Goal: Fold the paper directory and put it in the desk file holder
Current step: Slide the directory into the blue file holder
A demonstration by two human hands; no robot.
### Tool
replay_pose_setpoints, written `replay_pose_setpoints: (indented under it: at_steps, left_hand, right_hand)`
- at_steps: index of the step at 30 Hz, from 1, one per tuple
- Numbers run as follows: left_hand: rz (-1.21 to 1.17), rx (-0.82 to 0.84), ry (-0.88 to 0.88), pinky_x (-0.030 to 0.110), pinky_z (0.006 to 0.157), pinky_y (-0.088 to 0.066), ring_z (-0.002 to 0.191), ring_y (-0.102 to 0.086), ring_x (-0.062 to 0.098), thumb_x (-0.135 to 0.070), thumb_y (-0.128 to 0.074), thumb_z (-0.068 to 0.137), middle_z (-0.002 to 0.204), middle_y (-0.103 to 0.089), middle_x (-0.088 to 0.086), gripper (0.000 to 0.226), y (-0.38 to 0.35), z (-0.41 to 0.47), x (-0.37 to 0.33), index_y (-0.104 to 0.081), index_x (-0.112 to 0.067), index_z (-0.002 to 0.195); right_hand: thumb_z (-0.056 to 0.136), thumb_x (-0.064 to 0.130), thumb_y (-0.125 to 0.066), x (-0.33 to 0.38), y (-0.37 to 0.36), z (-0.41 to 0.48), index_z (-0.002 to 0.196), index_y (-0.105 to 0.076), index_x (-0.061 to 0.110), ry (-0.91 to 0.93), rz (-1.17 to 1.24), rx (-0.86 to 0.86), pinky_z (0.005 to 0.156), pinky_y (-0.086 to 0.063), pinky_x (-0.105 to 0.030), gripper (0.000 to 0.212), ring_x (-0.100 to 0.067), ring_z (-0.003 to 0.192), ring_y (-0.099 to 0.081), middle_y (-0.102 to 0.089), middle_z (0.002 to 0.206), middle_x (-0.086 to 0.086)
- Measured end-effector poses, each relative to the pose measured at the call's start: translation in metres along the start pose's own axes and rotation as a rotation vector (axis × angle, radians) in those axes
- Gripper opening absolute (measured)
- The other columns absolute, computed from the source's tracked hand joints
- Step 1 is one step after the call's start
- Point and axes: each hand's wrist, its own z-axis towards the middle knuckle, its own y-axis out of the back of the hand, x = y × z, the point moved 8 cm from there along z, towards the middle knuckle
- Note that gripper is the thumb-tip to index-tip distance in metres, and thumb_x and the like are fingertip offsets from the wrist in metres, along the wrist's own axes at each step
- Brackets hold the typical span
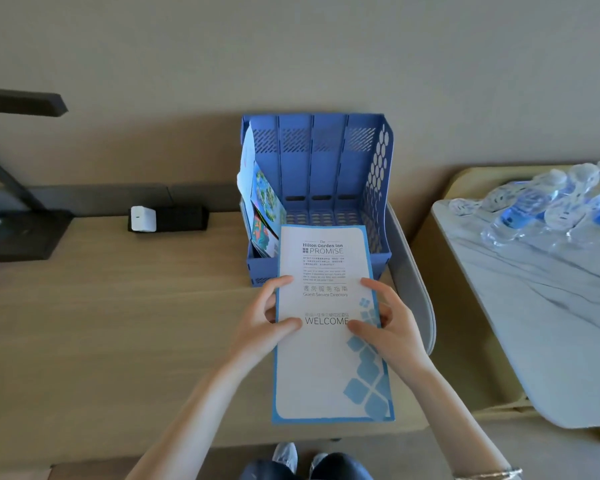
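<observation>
The paper directory is folded shut into a tall white leaflet with a blue border and the word WELCOME on its cover. I hold it above the desk, in front of the holder. My left hand grips its left edge and my right hand grips its right edge, thumbs on the cover. Its top edge overlaps the front of the blue desk file holder, which stands against the wall. The holder's leftmost slot contains colourful booklets and white paper; its other slots look empty.
A wooden desk carries a white charger in a black socket block and a black lamp base at the left. To the right stands a marble-topped table with wrapped water bottles. My shoes show below.
</observation>
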Motion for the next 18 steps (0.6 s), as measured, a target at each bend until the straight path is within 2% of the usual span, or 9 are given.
replay_pose_setpoints:
  at_steps: [1,5,9,11,13,16,18]
  left_hand:
    - [-0.003,0.012,-0.009,0.025,0.073,-0.056,0.096,-0.071,0.015,-0.008,-0.068,0.065,0.107,-0.075,-0.009,0.066,0.002,0.003,-0.001,-0.055,-0.045,0.118]
    - [0.005,0.021,-0.045,0.046,0.087,-0.055,0.099,-0.07,0.028,-0.005,-0.067,0.067,0.107,-0.075,-0.003,0.066,0.01,0.018,-0.014,-0.054,-0.038,0.122]
    - [0.021,-0.034,-0.069,0.053,0.087,-0.055,0.093,-0.071,0.035,-0.005,-0.072,0.068,0.105,-0.076,-0.002,0.064,0.015,0.038,-0.034,-0.055,-0.037,0.12]
    - [0.023,-0.078,-0.096,0.051,0.084,-0.056,0.091,-0.069,0.039,-0.003,-0.075,0.07,0.103,-0.077,-0.002,0.062,0.017,0.05,-0.045,-0.055,-0.038,0.118]
    - [0.015,-0.15,-0.118,0.041,0.077,-0.058,0.087,-0.069,0.039,0.003,-0.075,0.074,0.102,-0.077,-0.002,0.062,0.021,0.062,-0.057,-0.055,-0.037,0.117]
    - [-0.014,-0.262,-0.151,0.031,0.06,-0.058,0.082,-0.072,0.022,0.008,-0.072,0.077,0.103,-0.076,-0.001,0.063,0.024,0.078,-0.075,-0.055,-0.038,0.116]
    - [-0.023,-0.339,-0.201,0.026,0.062,-0.056,0.082,-0.073,0.016,0.01,-0.071,0.077,0.105,-0.075,0.001,0.063,0.026,0.09,-0.088,-0.056,-0.038,0.115]
  right_hand:
    - [0.082,-0.001,-0.078,0.001,-0.001,0.005,0.131,-0.052,0.03,-0.001,0.002,0.008,0.069,-0.064,-0.037,0.063,-0.02,0.091,-0.076,-0.074,0.111,0.003]
    - [0.082,-0.002,-0.078,0.014,-0.003,0.029,0.13,-0.052,0.03,0.01,-0.004,0.064,0.062,-0.062,-0.027,0.063,-0.015,0.089,-0.076,-0.073,0.109,0.003]
    - [0.08,-0.003,-0.079,0.036,0.003,0.067,0.132,-0.053,0.026,0.057,-0.02,0.121,0.064,-0.063,-0.031,0.066,-0.02,0.086,-0.077,-0.077,0.099,0.005]
    - [0.078,-0.006,-0.08,0.05,0.006,0.09,0.133,-0.053,0.023,0.105,-0.017,0.166,0.067,-0.063,-0.032,0.067,-0.022,0.087,-0.077,-0.078,0.101,-0.002]
    - [0.078,-0.004,-0.081,0.066,0.007,0.116,0.134,-0.053,0.024,0.155,-0.043,0.224,0.073,-0.063,-0.035,0.069,-0.022,0.092,-0.076,-0.075,0.107,-0.009]
    - [0.077,-0.006,-0.081,0.087,0.004,0.158,0.137,-0.051,0.024,0.21,-0.074,0.311,0.079,-0.063,-0.04,0.074,-0.023,0.096,-0.074,-0.07,0.11,-0.015]
    - [0.076,-0.008,-0.081,0.1,-0.003,0.186,0.137,-0.049,0.025,0.261,-0.104,0.355,0.077,-0.063,-0.036,0.077,-0.023,0.095,-0.074,-0.069,0.11,-0.015]
